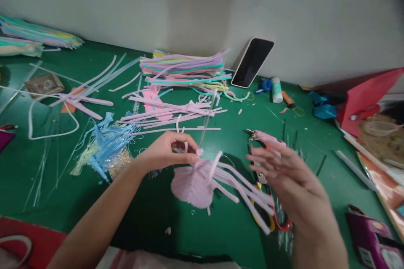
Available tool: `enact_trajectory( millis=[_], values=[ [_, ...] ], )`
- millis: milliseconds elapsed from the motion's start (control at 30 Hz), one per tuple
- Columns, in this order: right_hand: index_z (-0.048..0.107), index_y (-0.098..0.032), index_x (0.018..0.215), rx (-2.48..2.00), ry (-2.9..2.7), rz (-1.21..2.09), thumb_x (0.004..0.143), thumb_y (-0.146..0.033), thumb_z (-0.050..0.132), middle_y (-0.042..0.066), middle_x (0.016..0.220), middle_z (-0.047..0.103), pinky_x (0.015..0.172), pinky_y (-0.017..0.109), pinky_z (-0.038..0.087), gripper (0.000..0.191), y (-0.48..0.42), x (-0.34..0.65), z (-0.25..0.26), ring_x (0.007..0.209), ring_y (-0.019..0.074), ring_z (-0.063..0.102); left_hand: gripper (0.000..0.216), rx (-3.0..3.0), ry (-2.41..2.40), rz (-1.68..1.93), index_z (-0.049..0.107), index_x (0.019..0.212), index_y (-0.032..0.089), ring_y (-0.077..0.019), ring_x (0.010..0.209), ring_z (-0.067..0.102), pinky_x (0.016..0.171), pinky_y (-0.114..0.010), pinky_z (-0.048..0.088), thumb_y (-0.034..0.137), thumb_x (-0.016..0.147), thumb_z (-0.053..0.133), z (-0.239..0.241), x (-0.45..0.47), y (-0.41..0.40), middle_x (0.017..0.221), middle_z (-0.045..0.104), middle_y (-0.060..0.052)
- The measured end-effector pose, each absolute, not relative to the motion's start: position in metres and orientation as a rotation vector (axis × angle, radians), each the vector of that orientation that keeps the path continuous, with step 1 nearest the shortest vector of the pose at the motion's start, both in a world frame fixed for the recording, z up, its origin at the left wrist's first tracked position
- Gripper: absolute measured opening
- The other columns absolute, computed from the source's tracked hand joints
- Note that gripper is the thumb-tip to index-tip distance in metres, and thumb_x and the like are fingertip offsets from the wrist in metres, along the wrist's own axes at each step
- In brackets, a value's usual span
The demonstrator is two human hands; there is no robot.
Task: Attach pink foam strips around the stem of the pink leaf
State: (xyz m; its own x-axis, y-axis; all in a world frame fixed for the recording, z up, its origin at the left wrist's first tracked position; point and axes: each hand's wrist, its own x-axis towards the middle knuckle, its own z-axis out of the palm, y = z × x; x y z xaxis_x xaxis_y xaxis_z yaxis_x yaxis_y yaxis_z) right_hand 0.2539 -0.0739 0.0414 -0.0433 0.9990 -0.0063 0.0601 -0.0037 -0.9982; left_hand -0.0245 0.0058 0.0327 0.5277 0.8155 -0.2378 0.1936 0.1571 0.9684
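My left hand (167, 150) is closed in a pinch on the top of a pink pipe-cleaner piece (193, 185), a rounded fan shape with several loose pink stems trailing to the right. My right hand (293, 178) hovers beside those stems with its fingers spread and nothing in them; it is slightly blurred. Pliers (263, 136) with pink handles lie on the green table (227, 235) just behind my right hand. Scissors with yellow and red handles (277, 220) lie under the stems.
A stack of pastel pipe cleaners (186, 69) lies at the back, loose pink ones (170, 113) before it. A phone (252, 62) leans on the wall. Blue tassels (104, 143) lie left, a glue stick (277, 89) and red paper (368, 98) right, a purple box (374, 239) at the corner.
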Motion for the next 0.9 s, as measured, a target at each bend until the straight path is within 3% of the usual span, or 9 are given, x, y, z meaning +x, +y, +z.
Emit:
enact_trajectory(
  millis=[133, 233, 400, 533, 633, 767, 900],
  values=[
    [0.065, -0.031, 0.113, -1.371, -1.547, 1.023, 0.087, -0.029, 0.060, 0.007, 0.114, 0.067, 0.086, 0.039, 0.056, 0.026, -0.058, 0.249, 0.061, 0.111, 0.0254, 0.062, 0.018, 1.422, 0.939, 0.508, 0.074, 0.083, 0.019, -0.0143, 0.063, 0.057, 0.057, -0.020, 0.043, 0.031, 0.069, 0.076, 0.031, -0.022, 0.007, 0.075, 0.067, -0.004],
    [0.068, -0.032, 0.108, -1.344, -1.947, 0.997, 0.086, -0.024, 0.059, 0.005, 0.124, 0.061, 0.095, 0.040, 0.050, 0.024, -0.049, 0.225, 0.068, 0.118, 0.0241, 0.056, 0.018, 1.441, 0.941, 0.494, 0.075, 0.085, 0.020, -0.0152, 0.065, 0.058, 0.058, -0.021, 0.045, 0.032, 0.071, 0.074, 0.028, -0.020, 0.007, 0.078, 0.069, -0.005],
    [0.069, -0.027, 0.087, -1.444, -2.096, 0.907, 0.086, -0.017, 0.053, 0.005, 0.123, 0.059, 0.095, 0.042, 0.047, 0.019, -0.044, 0.215, 0.059, 0.115, 0.0231, 0.057, 0.019, 1.454, 0.949, 0.495, 0.076, 0.085, 0.021, -0.0161, 0.065, 0.059, 0.058, -0.021, 0.045, 0.033, 0.071, 0.073, 0.025, -0.021, 0.008, 0.081, 0.070, -0.006],
    [0.066, -0.025, 0.086, -1.466, -1.995, 0.932, 0.085, -0.014, 0.051, 0.004, 0.108, 0.066, 0.089, 0.038, 0.050, 0.019, -0.048, 0.225, 0.051, 0.102, 0.0197, 0.063, 0.018, 1.467, 0.969, 0.483, 0.076, 0.085, 0.022, -0.0159, 0.065, 0.058, 0.059, -0.021, 0.044, 0.035, 0.073, 0.072, 0.025, -0.022, 0.009, 0.080, 0.070, -0.005],
    [0.065, -0.026, 0.097, -1.449, -1.925, 0.887, 0.086, -0.018, 0.056, 0.003, 0.102, 0.067, 0.087, 0.035, 0.051, 0.016, -0.049, 0.225, 0.051, 0.098, 0.0196, 0.063, 0.020, 1.489, 0.977, 0.460, 0.075, 0.086, 0.022, -0.0165, 0.066, 0.059, 0.059, -0.021, 0.044, 0.037, 0.073, 0.072, 0.025, -0.021, 0.009, 0.080, 0.070, -0.005],
    [0.065, -0.028, 0.110, -1.462, -2.016, 0.812, 0.084, -0.023, 0.063, 0.004, 0.103, 0.067, 0.084, 0.034, 0.051, 0.027, -0.044, 0.217, 0.054, 0.098, 0.0203, 0.063, 0.021, 1.514, 0.983, 0.452, 0.075, 0.087, 0.022, -0.0167, 0.066, 0.059, 0.059, -0.022, 0.043, 0.038, 0.073, 0.072, 0.026, -0.020, 0.009, 0.078, 0.070, -0.004],
    [0.068, -0.024, 0.088, -1.521, -2.001, 0.884, 0.082, -0.027, 0.066, 0.000, 0.079, 0.069, 0.063, 0.026, 0.050, 0.007, -0.035, 0.213, 0.053, 0.071, 0.0155, 0.063, 0.021, 1.523, 0.982, 0.444, 0.075, 0.087, 0.021, -0.0153, 0.065, 0.057, 0.057, -0.021, 0.040, 0.038, 0.074, 0.071, 0.029, -0.018, 0.009, 0.077, 0.069, -0.004]
  ],
)
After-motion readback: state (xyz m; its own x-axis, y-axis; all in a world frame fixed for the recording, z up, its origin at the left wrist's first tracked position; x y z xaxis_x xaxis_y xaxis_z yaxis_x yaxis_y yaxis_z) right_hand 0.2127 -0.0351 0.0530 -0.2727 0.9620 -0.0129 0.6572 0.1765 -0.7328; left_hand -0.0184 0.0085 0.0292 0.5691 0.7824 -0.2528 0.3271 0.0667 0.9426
